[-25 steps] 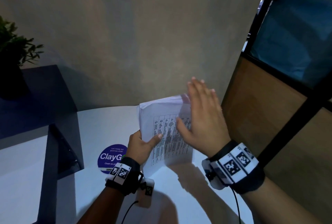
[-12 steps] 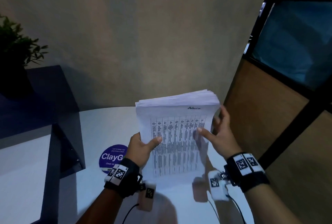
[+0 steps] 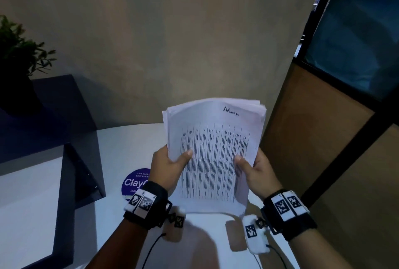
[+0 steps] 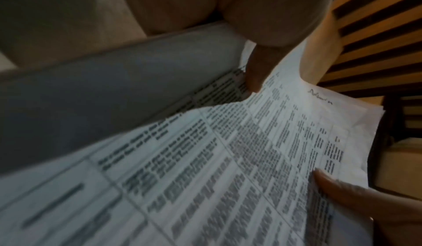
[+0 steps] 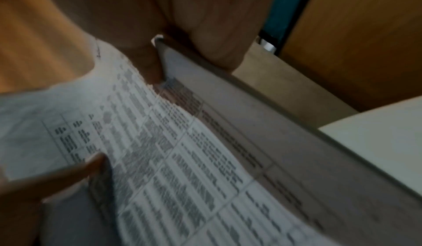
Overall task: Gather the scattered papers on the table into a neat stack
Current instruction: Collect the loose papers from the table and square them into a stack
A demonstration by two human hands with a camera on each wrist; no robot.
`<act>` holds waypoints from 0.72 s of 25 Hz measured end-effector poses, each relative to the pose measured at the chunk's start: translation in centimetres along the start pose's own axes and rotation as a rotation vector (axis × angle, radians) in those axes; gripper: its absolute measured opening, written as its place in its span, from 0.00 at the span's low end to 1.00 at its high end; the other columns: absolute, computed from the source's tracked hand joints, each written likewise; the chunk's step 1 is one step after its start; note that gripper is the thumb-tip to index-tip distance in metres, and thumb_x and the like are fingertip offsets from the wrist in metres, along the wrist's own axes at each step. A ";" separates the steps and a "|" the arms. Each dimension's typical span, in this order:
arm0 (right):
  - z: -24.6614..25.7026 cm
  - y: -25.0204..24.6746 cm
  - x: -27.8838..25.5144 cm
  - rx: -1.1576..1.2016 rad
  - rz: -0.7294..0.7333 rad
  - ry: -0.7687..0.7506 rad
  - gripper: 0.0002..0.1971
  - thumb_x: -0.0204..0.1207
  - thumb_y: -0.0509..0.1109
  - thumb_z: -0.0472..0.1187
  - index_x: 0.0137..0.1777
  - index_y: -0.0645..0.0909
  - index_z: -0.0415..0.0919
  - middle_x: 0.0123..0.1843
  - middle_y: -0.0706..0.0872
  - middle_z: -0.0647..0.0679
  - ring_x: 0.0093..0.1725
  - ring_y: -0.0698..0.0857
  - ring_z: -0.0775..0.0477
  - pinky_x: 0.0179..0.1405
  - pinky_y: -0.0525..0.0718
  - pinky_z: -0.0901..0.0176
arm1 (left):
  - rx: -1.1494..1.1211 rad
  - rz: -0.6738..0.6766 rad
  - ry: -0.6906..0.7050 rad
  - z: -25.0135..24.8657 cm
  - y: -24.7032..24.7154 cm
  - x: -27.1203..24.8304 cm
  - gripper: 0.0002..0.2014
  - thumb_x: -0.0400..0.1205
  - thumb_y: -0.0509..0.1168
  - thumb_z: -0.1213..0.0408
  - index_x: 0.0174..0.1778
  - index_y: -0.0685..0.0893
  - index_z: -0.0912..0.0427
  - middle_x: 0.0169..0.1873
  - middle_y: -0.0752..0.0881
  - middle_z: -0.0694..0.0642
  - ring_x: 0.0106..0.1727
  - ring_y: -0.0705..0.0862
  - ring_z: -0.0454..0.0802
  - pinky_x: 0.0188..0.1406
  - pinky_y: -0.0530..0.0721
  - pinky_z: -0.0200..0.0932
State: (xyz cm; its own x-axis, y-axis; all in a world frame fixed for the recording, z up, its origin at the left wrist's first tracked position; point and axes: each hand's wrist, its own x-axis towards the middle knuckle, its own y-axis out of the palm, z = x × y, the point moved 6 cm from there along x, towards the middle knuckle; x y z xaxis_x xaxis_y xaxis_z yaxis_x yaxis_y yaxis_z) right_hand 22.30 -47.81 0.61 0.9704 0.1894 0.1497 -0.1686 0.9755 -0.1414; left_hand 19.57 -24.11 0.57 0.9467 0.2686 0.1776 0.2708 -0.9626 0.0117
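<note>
**Left hand [image 3: 166, 169] and right hand [image 3: 257, 171] both clamped on the paper stack [image 3: 213, 139]**

Surroundings recorded first. A white table [image 3: 121, 150] is seen below the hands. A round blue sticker [image 3: 135, 181] lies on it and is partly hidden by the left wrist. A dark blue block [image 3: 56, 104] is set against the table's left side, and a potted plant [image 3: 17, 57] stands on it at far left. A wood-and-glass partition [image 3: 323, 139] with black framing runs along the right. A plain beige wall is behind.

The stack is held raised over the table, printed grid facing the head camera, with a handwritten word near the top edge (illegible). The left edge is gripped by the left hand, thumb [image 3: 185, 154] pressed on the front sheet and fingers curled behind. The right edge is gripped likewise, thumb [image 3: 239, 158] in front. The top sheet edges are slightly uneven. In the wrist views the front sheet is seen bowed between the two thumbs. Whether the lower edge touches the table cannot be told.
</note>
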 end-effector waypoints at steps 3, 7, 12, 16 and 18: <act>0.8 0.6 -0.4 -0.012 -0.130 -0.114 0.18 0.84 0.65 0.34 0.69 0.75 0.56 0.61 0.86 0.67 0.63 0.84 0.68 0.59 0.81 0.74 | 0.095 -0.029 0.095 -1.1 0.3 -0.2 0.15 0.77 0.74 0.59 0.58 0.83 0.58 0.46 0.89 0.45 0.47 0.88 0.39 0.38 0.86 0.29; -3.3 2.5 -2.2 -0.067 -0.115 -0.020 0.18 0.85 0.65 0.35 0.74 0.74 0.46 0.64 0.87 0.59 0.67 0.85 0.55 0.63 0.83 0.63 | 0.159 -0.080 -0.013 2.5 0.6 -2.6 0.33 0.68 0.69 0.31 0.55 0.83 0.56 0.44 0.91 0.55 0.47 0.90 0.56 0.44 0.90 0.62; -2.4 1.6 -1.3 -0.085 -0.188 -0.069 0.17 0.85 0.64 0.34 0.73 0.74 0.45 0.63 0.86 0.60 0.63 0.82 0.71 0.61 0.80 0.74 | 0.186 -0.141 0.001 1.9 0.1 -1.3 0.16 0.79 0.71 0.53 0.56 0.84 0.62 0.44 0.90 0.58 0.46 0.90 0.57 0.42 0.91 0.58; -4.1 2.4 -2.1 -0.167 -0.068 0.031 0.18 0.86 0.64 0.38 0.72 0.71 0.53 0.62 0.84 0.66 0.60 0.81 0.74 0.66 0.83 0.62 | 0.210 -0.098 -0.121 5.0 -0.2 -2.2 0.31 0.70 0.72 0.39 0.52 0.81 0.66 0.36 0.87 0.55 0.41 0.88 0.61 0.34 0.88 0.51; -4.1 2.1 -2.3 -0.149 -0.081 0.037 0.19 0.84 0.68 0.39 0.73 0.73 0.51 0.63 0.85 0.62 0.64 0.83 0.64 0.69 0.83 0.47 | 0.218 -0.063 -0.145 6.0 -0.5 -2.3 0.33 0.68 0.72 0.37 0.55 0.80 0.62 0.40 0.88 0.52 0.46 0.90 0.56 0.40 0.90 0.50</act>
State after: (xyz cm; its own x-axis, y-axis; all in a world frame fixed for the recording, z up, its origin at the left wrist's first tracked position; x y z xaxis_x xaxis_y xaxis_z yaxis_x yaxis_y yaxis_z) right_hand 20.43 -46.70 -4.02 0.9859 0.1043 0.1307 -0.0651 0.9593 -0.2746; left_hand 18.27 -24.02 -5.80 0.9376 0.3455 0.0400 0.3463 -0.9172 -0.1969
